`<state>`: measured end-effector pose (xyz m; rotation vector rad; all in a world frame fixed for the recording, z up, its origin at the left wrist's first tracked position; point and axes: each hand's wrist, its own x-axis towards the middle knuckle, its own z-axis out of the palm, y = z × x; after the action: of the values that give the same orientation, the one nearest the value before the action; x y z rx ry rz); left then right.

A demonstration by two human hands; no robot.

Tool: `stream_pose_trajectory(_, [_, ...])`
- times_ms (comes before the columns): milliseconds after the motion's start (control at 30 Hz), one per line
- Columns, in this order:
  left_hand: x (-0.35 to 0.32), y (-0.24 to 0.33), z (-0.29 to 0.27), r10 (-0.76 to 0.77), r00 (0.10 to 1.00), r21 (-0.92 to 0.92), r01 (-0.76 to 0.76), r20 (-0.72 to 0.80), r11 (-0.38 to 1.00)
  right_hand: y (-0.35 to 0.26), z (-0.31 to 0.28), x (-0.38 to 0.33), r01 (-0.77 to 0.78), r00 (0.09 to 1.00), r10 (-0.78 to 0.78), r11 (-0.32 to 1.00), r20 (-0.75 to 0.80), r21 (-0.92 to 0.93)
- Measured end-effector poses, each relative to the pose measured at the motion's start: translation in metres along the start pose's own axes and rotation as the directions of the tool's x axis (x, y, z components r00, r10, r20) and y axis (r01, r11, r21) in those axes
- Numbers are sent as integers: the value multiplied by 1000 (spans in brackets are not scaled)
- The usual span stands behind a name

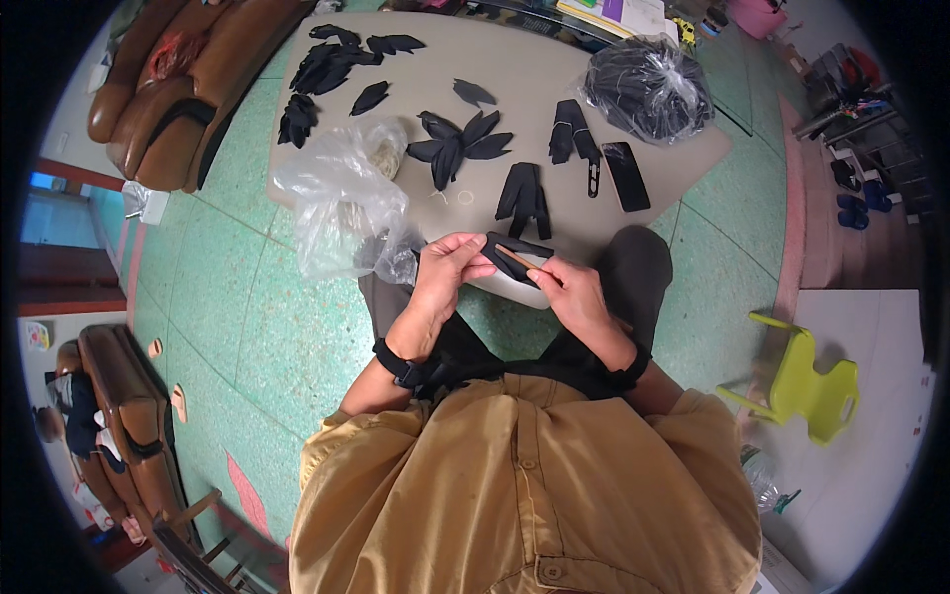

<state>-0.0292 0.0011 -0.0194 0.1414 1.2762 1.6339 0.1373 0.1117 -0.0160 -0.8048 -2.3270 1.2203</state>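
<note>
Left head fisheye | worn head-high | facing down | shirt [445,475] close below, table [539,79] beyond

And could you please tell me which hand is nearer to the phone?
The right hand: it is slightly left of the phone, nearer the body. The left hand is much farther left, also nearer the body than the phone.

No words, numbers, labels or signs are standing out legibly anywhere. Beyond the far edge of the table [465,59], toward its right, papers [618,12] are showing patches of purple, white and yellow-green, but any print there is staying too small to read. Well to the left of the table, a card [38,337] is showing small coloured marks, and these are blurring too much to be made out.
</note>
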Motion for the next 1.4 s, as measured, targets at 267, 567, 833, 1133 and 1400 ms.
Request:
stream_pose_trajectory(267, [1,-6,-4,44,999,111,-42,-18,993,-9,5,-4,216,976,-217,973,-1,-82])
stream_pose_trajectory(567, [0,-8,8,202,979,457,-173,-14,872,-9,4,-5,283,959,-276,930,64,-234])
stream_pose_trajectory(833, [2,-4,19,109,990,-9,-110,-84,994,-10,7,3,158,982,-166,984,-92,-83])
stream_pose_trajectory(1133, [1,4,16,232,972,263,-234,41,936,-18,-29,17,-126,992,116,964,54,234])
stream_pose_trajectory(1400, [-18,3,34,214,954,367,-280,210,887,-11,-18,34,-294,938,128,782,321,549])
